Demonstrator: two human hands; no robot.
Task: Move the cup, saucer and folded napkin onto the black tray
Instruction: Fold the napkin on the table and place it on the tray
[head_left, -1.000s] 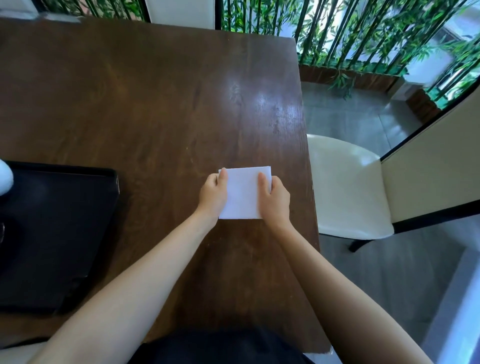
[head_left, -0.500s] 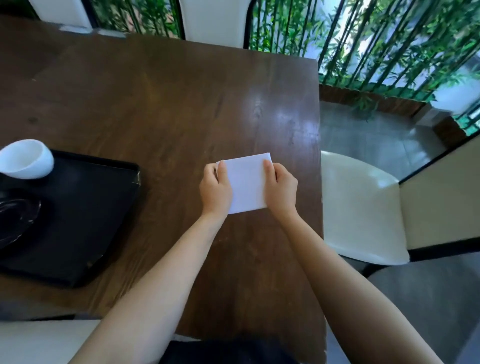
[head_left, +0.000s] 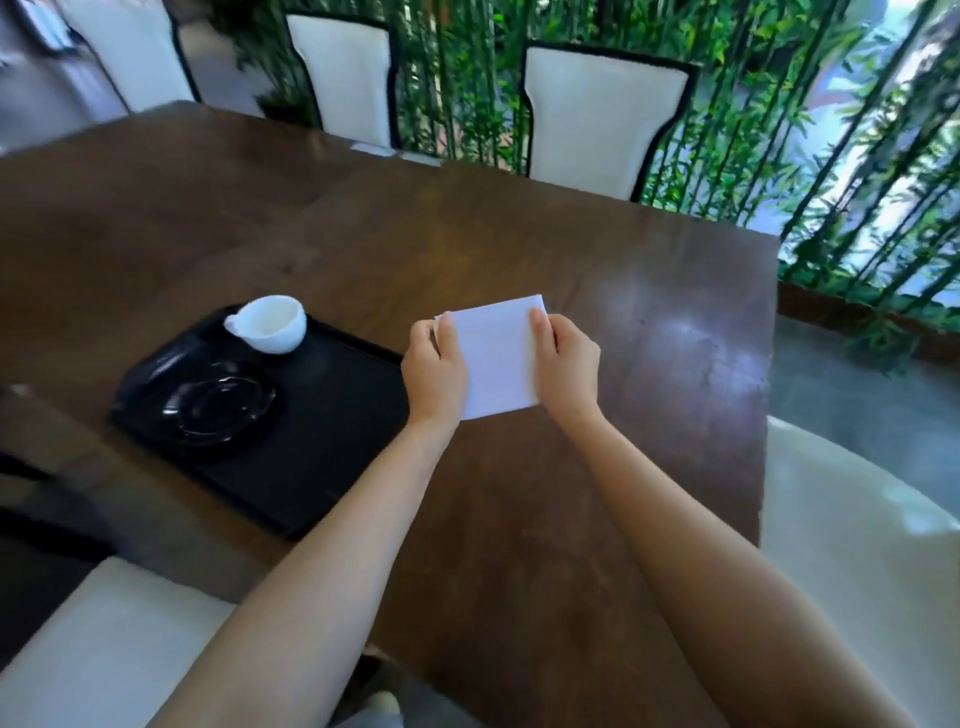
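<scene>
Both hands, left hand (head_left: 435, 371) and right hand (head_left: 565, 364), pinch the folded napkin (head_left: 498, 358) at centre frame; a loose grip could let it unfold before reaching the black tray (head_left: 322, 436).

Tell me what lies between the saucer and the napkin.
Head view: only bare black tray lies between the saucer and the napkin.

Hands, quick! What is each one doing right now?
Left hand: closed on the left edge of the napkin.
Right hand: closed on the napkin's right edge.
</scene>
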